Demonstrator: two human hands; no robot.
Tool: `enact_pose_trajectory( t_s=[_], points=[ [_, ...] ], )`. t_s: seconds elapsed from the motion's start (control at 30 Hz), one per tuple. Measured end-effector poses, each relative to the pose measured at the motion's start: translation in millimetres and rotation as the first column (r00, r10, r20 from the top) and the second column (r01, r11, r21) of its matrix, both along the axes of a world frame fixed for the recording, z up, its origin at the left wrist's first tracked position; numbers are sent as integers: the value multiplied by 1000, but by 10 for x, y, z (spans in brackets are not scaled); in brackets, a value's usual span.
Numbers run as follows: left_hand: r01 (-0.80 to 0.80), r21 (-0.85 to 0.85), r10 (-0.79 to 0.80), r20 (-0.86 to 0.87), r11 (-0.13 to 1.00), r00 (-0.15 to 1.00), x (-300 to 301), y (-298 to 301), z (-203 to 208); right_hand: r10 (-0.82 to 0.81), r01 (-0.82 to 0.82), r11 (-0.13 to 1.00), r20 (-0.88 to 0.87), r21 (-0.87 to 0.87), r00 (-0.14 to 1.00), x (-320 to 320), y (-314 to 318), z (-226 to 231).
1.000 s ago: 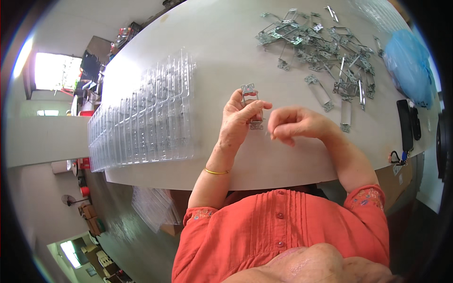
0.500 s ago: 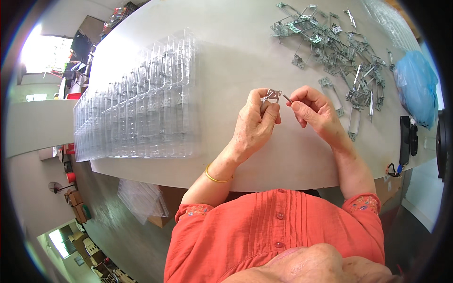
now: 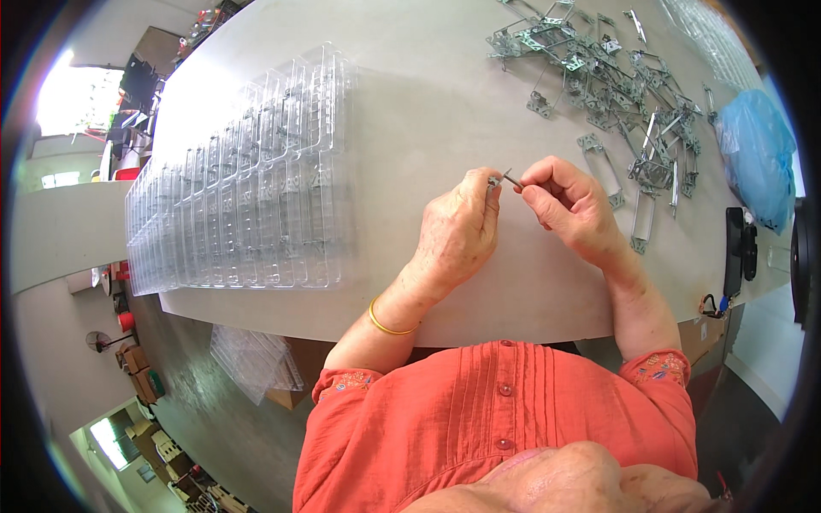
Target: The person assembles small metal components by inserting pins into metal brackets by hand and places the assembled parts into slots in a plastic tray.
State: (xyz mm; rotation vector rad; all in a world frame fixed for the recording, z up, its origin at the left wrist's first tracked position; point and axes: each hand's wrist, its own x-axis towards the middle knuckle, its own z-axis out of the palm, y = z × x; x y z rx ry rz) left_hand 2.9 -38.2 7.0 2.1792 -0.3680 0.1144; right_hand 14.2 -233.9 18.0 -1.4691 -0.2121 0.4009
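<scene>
Over the table's near middle, my left hand (image 3: 457, 224) is closed on a small metal bracket (image 3: 494, 181), and only its edge shows past the fingertips. My right hand (image 3: 571, 205) pinches a thin dark metal rod (image 3: 513, 179) between thumb and fingers. The rod's free end points left and lies right at the bracket; whether the two touch I cannot tell. A heap of similar grey metal brackets and frames (image 3: 590, 81) spreads over the table beyond my right hand. One long narrow frame (image 3: 601, 168) lies just past that hand.
Stacked clear plastic trays (image 3: 248, 197) with compartments stand on the left of the table (image 3: 410, 111). At the right edge sit a blue plastic bag (image 3: 754, 158) and a black strap-like object (image 3: 734, 248). More clear plastic trays (image 3: 705, 38) lie at the far right.
My left hand has turned, so the bracket that showed broadly now shows only as an edge. The rod in my right hand has moved slightly left, closer to the bracket.
</scene>
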Motion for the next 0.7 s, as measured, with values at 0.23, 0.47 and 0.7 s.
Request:
enact_pose_trajectory(
  t_s=[0.23, 0.47, 0.7],
  points=[
    [20, 270, -75, 192, 963, 979, 2, 28, -80, -31, 31, 1000, 9, 0, 999, -38, 69, 90],
    [13, 340, -105, 254, 940, 961, 7, 21, -111, 47, -47, 999, -73, -6, 996, -8, 43, 84],
    [44, 425, -174, 273, 904, 946, -17, -11, -101, -68, 93, 989, 200, -119, 977, 2, 12, -143]
  ],
)
